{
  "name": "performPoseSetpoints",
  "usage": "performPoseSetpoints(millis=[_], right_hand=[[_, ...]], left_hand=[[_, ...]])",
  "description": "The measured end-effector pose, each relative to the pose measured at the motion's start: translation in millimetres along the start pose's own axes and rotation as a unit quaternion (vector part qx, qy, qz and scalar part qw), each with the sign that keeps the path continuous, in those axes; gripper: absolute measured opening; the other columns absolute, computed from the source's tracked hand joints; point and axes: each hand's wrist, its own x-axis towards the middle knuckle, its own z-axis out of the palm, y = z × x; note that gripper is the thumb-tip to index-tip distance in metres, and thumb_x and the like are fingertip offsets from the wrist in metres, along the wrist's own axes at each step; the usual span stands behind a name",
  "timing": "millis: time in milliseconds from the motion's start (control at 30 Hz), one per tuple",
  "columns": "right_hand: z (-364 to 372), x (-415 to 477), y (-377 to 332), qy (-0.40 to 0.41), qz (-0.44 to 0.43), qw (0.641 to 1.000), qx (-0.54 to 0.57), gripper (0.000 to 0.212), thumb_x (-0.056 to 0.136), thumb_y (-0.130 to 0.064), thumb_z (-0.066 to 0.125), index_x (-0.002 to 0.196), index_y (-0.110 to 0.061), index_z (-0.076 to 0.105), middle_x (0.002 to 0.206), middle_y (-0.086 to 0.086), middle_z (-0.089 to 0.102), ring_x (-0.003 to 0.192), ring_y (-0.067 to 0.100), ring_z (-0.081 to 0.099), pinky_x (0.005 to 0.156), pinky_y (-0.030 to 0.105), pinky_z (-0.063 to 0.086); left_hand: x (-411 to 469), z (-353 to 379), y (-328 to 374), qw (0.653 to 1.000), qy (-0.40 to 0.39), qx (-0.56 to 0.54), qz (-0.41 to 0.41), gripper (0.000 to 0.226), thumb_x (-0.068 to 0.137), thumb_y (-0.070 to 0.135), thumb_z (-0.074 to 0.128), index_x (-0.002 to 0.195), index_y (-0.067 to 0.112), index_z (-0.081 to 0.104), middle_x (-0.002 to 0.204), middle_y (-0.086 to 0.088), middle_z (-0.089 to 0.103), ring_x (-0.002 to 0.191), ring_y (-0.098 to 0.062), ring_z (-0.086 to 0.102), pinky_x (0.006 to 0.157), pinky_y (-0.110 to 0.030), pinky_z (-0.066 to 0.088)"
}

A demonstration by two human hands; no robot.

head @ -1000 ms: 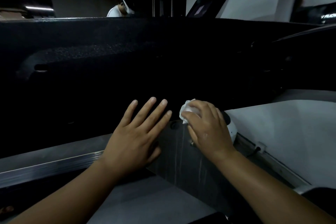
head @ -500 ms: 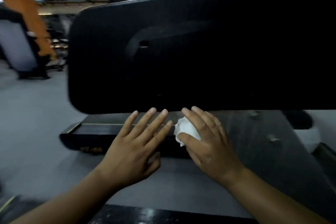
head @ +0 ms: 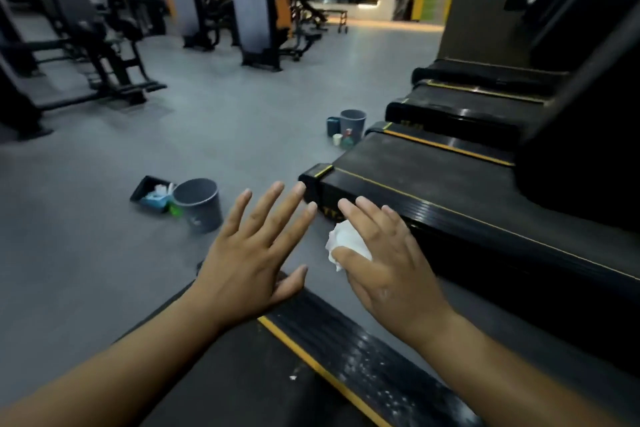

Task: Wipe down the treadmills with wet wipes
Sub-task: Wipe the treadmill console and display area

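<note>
1. The left grip (head: pixel 252 253) hovers with its fingers spread apart, holding nothing, above the rear end of the near treadmill (head: pixel 346 357).
2. The right grip (head: pixel 391 270) clamps a crumpled white wet wipe (head: pixel 346 241) under its thumb, fingers nearly straight. It is in the air between the near treadmill and the next treadmill (head: pixel 450 204).
3. A grey bin (head: pixel 199 206) stands on the floor (head: pixel 86 236), just beside a black tray (head: pixel 147 189).
</note>
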Motion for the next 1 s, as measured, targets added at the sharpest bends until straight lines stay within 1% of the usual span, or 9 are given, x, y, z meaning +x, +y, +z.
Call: performPoseSetpoints(millis=[133,267,367,500,600,667,833,900,1000], right_hand=[[38.5,98.7,-34.0,-0.047,0.004,0.997,0.053,0.021,0.098,-0.016,0.050,0.101,-0.017,0.071,0.159,0.014,0.035,0.152,0.031,0.024,0.120,0.057,0.023],[40.8,192.8,-68.9,-0.086,0.002,0.992,0.097,0.019,0.099,-0.015,0.051,0.099,-0.018,0.070,0.161,0.014,0.032,0.152,0.032,0.023,0.119,0.059,0.024],[25.4,264.7,-93.0,-0.107,-0.009,0.987,0.122,0.033,0.105,-0.022,0.037,0.097,-0.018,0.070,0.161,0.014,0.032,0.152,0.033,0.024,0.120,0.055,0.023],[-4.2,367.6,-120.2,-0.123,-0.047,0.978,0.162,0.028,0.103,-0.016,0.042,0.096,-0.017,0.069,0.161,0.014,0.032,0.151,0.032,0.025,0.121,0.053,0.024],[-26.8,439.3,-148.5,-0.131,-0.077,0.971,0.186,0.015,0.099,-0.013,0.054,0.094,-0.017,0.068,0.160,0.014,0.034,0.151,0.033,0.026,0.120,0.052,0.025],[-42.6,480.1,-168.3,-0.141,-0.085,0.965,0.205,0.009,0.096,-0.012,0.061,0.095,-0.017,0.068,0.160,0.014,0.034,0.151,0.033,0.026,0.122,0.050,0.022],[-65.4,558.6,-196.8,-0.147,-0.069,0.961,0.225,0.023,0.096,-0.015,0.046,0.099,-0.018,0.069,0.160,0.014,0.033,0.151,0.033,0.024,0.124,0.044,0.011],[-64.8,582.7,-202.6,-0.147,-0.068,0.961,0.223,0.022,0.094,-0.011,0.050,0.101,-0.018,0.070,0.161,0.013,0.032,0.152,0.032,0.021,0.124,0.043,0.009],[-54.2,617.4,-209.5,-0.145,-0.078,0.958,0.236,0.021,0.091,-0.006,0.058,0.103,-0.018,0.069,0.162,0.012,0.029,0.153,0.031,0.018,0.123,0.047,0.014]], left_hand=[[-21.4,-0.4,-90.1,0.995,-0.047,-0.024,-0.087,0.076,0.094,0.056,0.047,0.157,0.015,0.036,0.166,-0.012,0.023,0.154,-0.033,0.021,0.119,-0.060,0.023],[-31.5,-35.9,-169.6,0.981,-0.081,-0.036,-0.173,0.074,0.096,0.056,0.041,0.156,0.014,0.036,0.166,-0.012,0.023,0.153,-0.034,0.022,0.119,-0.061,0.023],[-28.0,-73.3,-222.3,0.969,-0.108,-0.042,-0.220,0.075,0.097,0.058,0.037,0.157,0.014,0.034,0.167,-0.012,0.019,0.154,-0.033,0.020,0.120,-0.060,0.021],[-15.8,-140.4,-292.9,0.948,-0.134,-0.049,-0.285,0.079,0.095,0.059,0.040,0.159,0.014,0.030,0.169,-0.011,0.014,0.155,-0.032,0.015,0.122,-0.059,0.018],[-10.2,-191.8,-343.3,0.931,-0.141,-0.055,-0.332,0.080,0.093,0.058,0.042,0.159,0.014,0.029,0.169,-0.011,0.013,0.156,-0.031,0.013,0.123,-0.058,0.015],[-8.0,-223.5,-374.5,0.917,-0.153,-0.048,-0.365,0.082,0.093,0.058,0.042,0.160,0.015,0.026,0.169,-0.011,0.012,0.156,-0.030,0.011,0.123,-0.056,0.012],[-5.2,-275.7,-433.2,0.889,-0.183,-0.044,-0.417,0.084,0.093,0.061,0.037,0.162,0.017,0.019,0.170,-0.010,0.006,0.157,-0.029,0.004,0.124,-0.056,0.009],[-2.5,-286.1,-453.6,0.884,-0.186,-0.038,-0.427,0.084,0.093,0.062,0.036,0.162,0.018,0.018,0.170,-0.010,0.006,0.157,-0.028,0.004,0.124,-0.056,0.009],[3.0,-290.8,-487.5,0.880,-0.182,-0.023,-0.439,0.084,0.093,0.062,0.036,0.162,0.017,0.019,0.170,-0.010,0.006,0.157,-0.028,0.004,0.124,-0.055,0.009]])
